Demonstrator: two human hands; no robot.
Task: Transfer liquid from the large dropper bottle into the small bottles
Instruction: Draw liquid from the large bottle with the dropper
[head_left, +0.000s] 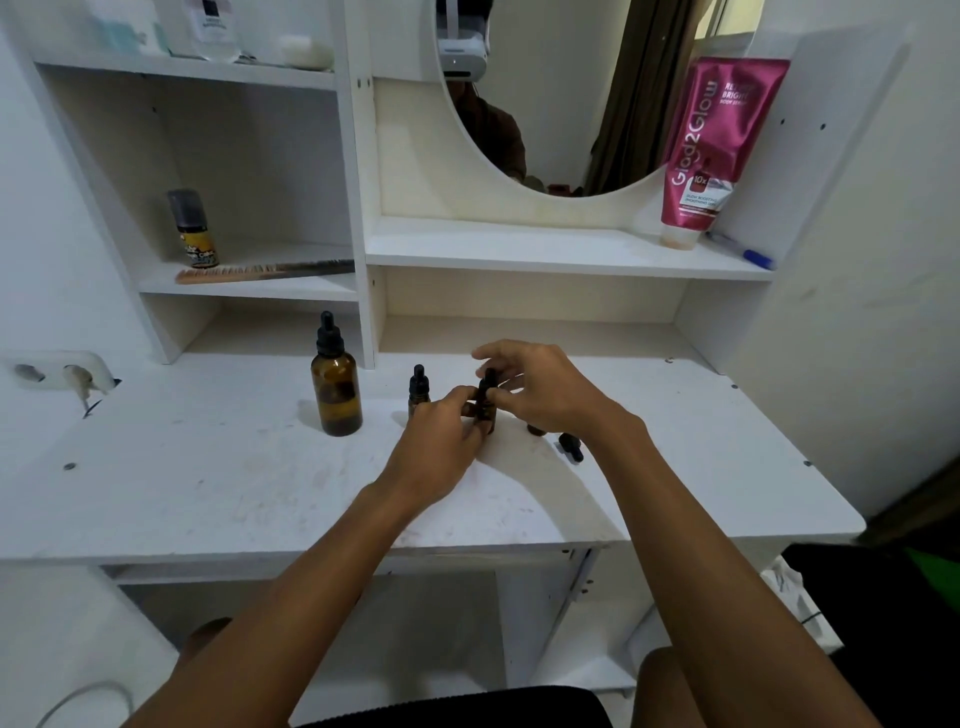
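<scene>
The large amber dropper bottle (336, 391) stands capped on the white desk (208, 478), left of my hands. A small amber bottle (485, 406) stands in the middle; my left hand (441, 439) grips its body and my right hand (540, 387) pinches its black dropper cap. A second small capped bottle (418, 389) stands just behind my left hand. A third small bottle (535, 429) is mostly hidden under my right wrist. A loose black dropper cap (570, 447) lies on the desk beside it.
A pink tube (714, 150) and a blue pen (740, 251) rest on the shelf under the oval mirror (561, 104). A spray can (193, 228) and a comb (260, 271) sit in the left cubby. A wall socket (62, 371) is at far left.
</scene>
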